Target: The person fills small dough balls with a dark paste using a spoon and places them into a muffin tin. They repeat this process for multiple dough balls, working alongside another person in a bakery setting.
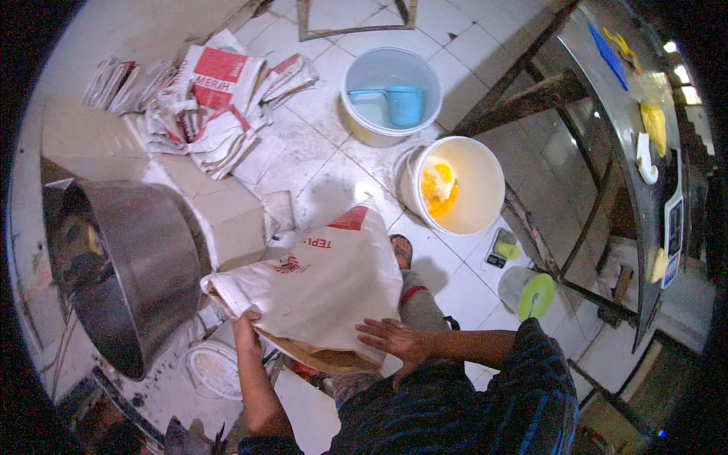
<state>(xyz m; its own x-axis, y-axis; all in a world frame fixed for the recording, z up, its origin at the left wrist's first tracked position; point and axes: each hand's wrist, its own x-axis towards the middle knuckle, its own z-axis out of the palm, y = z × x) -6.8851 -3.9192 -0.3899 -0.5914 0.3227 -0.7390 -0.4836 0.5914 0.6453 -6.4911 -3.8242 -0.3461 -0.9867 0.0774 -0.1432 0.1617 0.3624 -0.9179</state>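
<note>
A large white flour-type sack [326, 280] with red print lies across my lap, its brown-lined mouth turned toward me. My left hand [246, 332] grips the rim of that mouth at its left corner. Spread over the sack's near right part is my right hand [396, 341], its fingers stretched out and resting on the surface. How much the sack holds is hidden. Beyond its far end stands a white bucket [485, 186] with yellow and whitish contents.
A water bucket [353, 106] holds a blue dipper [404, 106]. Folded sacks [220, 91] pile at far left, above a big metal pot [148, 265]. A lidded white tub [216, 371] stands at left. On the right are a small scale [502, 249], a green-lidded container [537, 296] and a table [607, 114].
</note>
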